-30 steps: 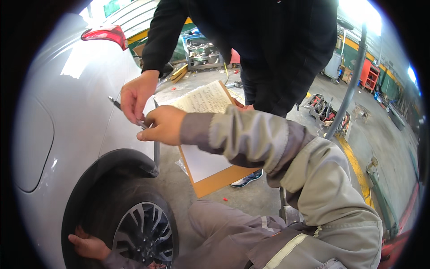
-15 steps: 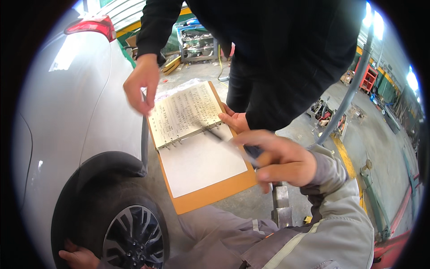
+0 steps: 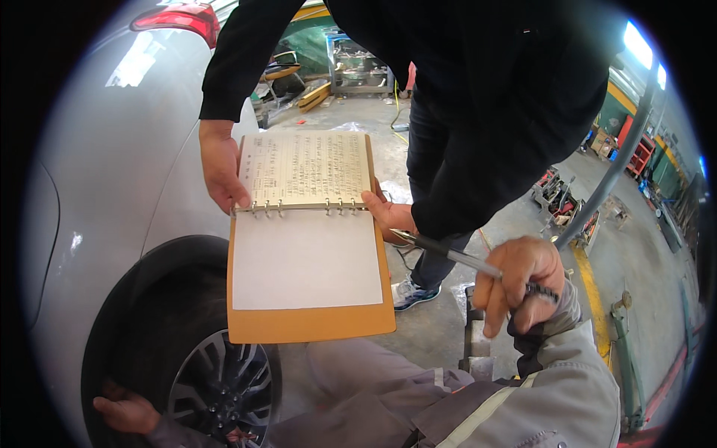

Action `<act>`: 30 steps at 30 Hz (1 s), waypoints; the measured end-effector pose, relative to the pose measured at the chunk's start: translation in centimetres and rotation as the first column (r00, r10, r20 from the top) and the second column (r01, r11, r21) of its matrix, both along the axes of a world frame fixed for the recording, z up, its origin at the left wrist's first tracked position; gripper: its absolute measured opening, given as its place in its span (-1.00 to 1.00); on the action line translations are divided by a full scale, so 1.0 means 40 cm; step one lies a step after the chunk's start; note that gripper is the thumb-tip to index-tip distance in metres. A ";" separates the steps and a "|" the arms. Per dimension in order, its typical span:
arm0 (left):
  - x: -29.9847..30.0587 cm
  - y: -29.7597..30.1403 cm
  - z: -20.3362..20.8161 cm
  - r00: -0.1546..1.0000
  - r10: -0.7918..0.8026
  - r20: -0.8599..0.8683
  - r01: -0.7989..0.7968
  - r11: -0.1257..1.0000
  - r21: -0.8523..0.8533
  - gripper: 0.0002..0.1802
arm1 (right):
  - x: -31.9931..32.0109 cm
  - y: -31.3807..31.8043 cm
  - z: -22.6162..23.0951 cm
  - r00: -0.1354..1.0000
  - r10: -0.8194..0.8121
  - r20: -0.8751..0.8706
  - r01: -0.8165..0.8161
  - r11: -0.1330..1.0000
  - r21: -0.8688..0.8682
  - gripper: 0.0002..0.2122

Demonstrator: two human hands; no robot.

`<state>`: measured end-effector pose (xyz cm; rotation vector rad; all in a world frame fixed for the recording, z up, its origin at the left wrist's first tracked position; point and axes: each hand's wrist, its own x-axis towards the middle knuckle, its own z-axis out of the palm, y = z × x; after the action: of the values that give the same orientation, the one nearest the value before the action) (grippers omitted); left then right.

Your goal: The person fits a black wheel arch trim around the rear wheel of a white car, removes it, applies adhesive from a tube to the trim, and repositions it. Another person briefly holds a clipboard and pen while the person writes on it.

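Leftmost, our left grip lies inside the wheel arch, beside the wheel; its fingers are shadowed, so we cannot tell whether they grasp anything. Next, the notebook is open, held between the co-worker's right hand and left hand. We judge it light, with a stiffish cover and soft, easily creased pages — we would take it by the near cover edge, away from the metal rings. To its right, the pen slants out of our right grip, which is closed around its rear part. We judge it light, rigid and smooth; the dark sleeve behind the tip suits holding. The tip points toward the co-worker's left hand — mind that edge. Between the cover's lower right corner and our right grip, a gap shows above the floor. Farther right, a grey post bounds the room.
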<state>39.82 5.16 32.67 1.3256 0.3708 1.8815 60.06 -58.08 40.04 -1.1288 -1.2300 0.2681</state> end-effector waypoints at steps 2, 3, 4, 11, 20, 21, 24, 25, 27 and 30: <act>-0.005 0.000 -0.003 0.999 0.027 -0.033 -0.029 0.998 -0.050 -0.17 | -0.003 0.008 0.001 0.985 -0.174 0.009 0.173 0.984 0.036 -0.70; -0.010 0.004 -0.005 0.997 0.023 -0.079 -0.026 0.999 -0.036 -0.17 | -0.004 0.018 0.002 0.984 -0.177 -0.005 0.177 0.983 0.049 -0.68; -0.013 0.002 -0.007 0.993 0.027 -0.113 -0.033 0.998 -0.053 -0.17 | -0.001 0.025 0.001 0.981 -0.192 -0.030 0.194 0.979 0.058 -0.66; 0.005 0.001 0.016 0.985 0.090 -0.149 -0.103 0.991 -0.081 -0.17 | 0.024 0.096 0.005 0.928 -0.370 0.041 0.370 0.929 0.003 -0.36; 0.031 -0.060 0.030 0.997 0.032 -0.076 -0.034 0.999 -0.030 -0.40 | 0.085 0.137 -0.027 0.945 -0.327 0.024 0.323 0.941 0.100 -0.60; 0.036 -0.066 0.027 0.999 0.017 -0.030 -0.018 0.999 -0.044 -0.42 | 0.092 0.145 -0.033 0.956 -0.295 0.002 0.292 0.948 0.125 -0.63; 0.045 -0.085 0.028 0.990 -0.137 -0.033 0.138 0.989 0.043 -0.47 | 0.101 0.162 -0.043 0.979 -0.206 0.012 0.199 0.959 0.200 -0.62; 0.039 -0.092 0.035 0.990 -0.141 0.000 0.141 0.990 -0.012 -0.48 | 0.102 0.164 -0.043 0.986 -0.165 0.037 0.154 0.966 0.207 -0.59; 0.041 -0.111 0.040 0.985 -0.169 0.039 0.170 0.985 -0.035 -0.39 | 0.105 0.163 -0.035 0.990 -0.138 0.028 0.131 0.977 0.165 -0.54; 0.044 -0.142 0.050 0.985 -0.173 -0.002 0.173 0.984 0.042 -0.37 | 0.110 0.164 -0.021 0.992 -0.118 0.038 0.112 0.985 0.128 -0.49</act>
<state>41.60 -0.51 34.68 1.3388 0.2090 1.7538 64.47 -51.54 39.19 -1.0976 -1.2001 0.0767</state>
